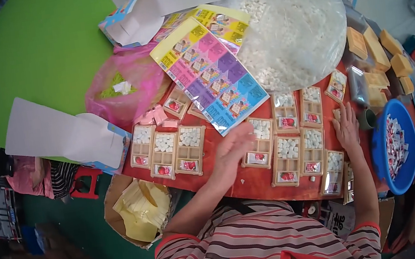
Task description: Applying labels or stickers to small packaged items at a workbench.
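My left hand (230,152) hovers at the upper left corner of a compartment tray (258,148), fingers stretched and loosely apart, nothing visible in them. That tray holds small white pieces in its upper part and a little packet with a red picture in its lower part. Similar trays (182,150) stand left of this hand, and a further group (288,153) lies between my hands. My right hand (346,128) rests on the red tabletop (325,98) beside the right-hand trays, fingers extended. Just right of it is a dark green cup (367,119).
A large clear bag (299,28) of white pieces fills the back right. Colourful printed sheets (210,74) overlap trays, beside a pink plastic bag (125,80). A blue basin (395,146) of small packets stands at right, near yellowish blocks (375,50). Below left sits an open carton (119,214).
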A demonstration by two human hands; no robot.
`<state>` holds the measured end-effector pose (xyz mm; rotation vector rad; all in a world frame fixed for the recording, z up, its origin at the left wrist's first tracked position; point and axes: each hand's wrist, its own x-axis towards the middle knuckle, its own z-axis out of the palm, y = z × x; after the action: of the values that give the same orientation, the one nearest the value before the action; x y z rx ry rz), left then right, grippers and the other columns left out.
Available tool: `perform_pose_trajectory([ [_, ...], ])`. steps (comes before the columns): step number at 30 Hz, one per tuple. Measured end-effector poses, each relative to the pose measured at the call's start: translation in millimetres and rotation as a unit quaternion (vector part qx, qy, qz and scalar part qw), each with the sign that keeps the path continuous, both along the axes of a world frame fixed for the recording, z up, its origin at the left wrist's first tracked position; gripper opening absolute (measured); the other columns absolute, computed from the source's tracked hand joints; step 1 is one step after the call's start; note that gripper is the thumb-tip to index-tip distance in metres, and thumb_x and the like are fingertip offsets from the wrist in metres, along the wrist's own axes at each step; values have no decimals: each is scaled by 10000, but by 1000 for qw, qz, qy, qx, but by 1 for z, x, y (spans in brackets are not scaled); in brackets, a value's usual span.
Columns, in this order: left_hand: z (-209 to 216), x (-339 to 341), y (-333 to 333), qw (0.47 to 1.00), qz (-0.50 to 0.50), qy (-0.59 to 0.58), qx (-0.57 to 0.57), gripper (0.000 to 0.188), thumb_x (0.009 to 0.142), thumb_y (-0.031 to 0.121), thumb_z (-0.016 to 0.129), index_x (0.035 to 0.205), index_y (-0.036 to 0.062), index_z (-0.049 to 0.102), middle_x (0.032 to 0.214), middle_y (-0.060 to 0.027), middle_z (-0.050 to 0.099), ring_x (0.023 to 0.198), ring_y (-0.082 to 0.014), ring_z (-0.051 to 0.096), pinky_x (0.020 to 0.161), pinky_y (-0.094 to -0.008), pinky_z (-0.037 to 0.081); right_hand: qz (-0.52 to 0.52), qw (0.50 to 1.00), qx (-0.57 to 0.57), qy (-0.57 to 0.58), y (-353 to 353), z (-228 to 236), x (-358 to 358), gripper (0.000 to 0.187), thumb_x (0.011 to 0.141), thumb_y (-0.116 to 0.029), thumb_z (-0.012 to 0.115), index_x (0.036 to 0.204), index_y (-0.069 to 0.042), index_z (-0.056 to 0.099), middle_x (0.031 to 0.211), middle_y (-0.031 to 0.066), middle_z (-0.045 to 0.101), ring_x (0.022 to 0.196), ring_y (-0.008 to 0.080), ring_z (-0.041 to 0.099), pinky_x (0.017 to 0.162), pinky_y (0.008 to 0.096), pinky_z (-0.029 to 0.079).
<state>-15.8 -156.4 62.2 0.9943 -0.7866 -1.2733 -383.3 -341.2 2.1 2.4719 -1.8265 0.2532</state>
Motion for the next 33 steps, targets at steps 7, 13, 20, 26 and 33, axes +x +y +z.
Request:
perform_pose_trajectory([
  [7,10,95,-63,948,315,48,-17,435,866,98,529,1295,47,480,1149,-57,571,1034,-145,542,879,-319,422,2,1000,2,-16,-1,-8,-12,704,925,-466,455,1491,-117,224,1516,243,219,1380,413,253,1048,553,288],
  [13,-10,149,-95,975,192,72,85,314,867,154,519,1176,109,561,1038,12,631,939,-122,578,846,-346,436,22,996,-66,-64,5,2,-9,584,899,-281,534,1417,-67,371,1463,206,341,1320,366,361,1069,498,261],
  [20,-22,150,-119,977,166,129,-43,345,860,31,477,1199,15,543,1127,-86,625,1040,-193,587,944,-372,448,59,988,-137,31,3,23,18,487,880,-219,572,1329,-66,458,1423,164,409,1292,317,399,1055,480,284],
  [26,12,89,-108,941,167,281,-92,260,855,-40,470,1097,-20,566,1060,-111,634,946,-194,615,874,-320,479,173,976,-122,-53,35,86,128,542,892,-203,565,1392,-70,402,1473,180,345,1311,356,378,1064,479,269],
  [33,47,16,-97,934,132,290,-163,177,902,23,492,1065,-2,556,1001,-69,631,869,-99,599,780,-249,478,313,939,-113,-89,81,115,226,771,850,-332,628,1457,-21,269,1503,249,249,1367,398,291,1084,501,233],
])
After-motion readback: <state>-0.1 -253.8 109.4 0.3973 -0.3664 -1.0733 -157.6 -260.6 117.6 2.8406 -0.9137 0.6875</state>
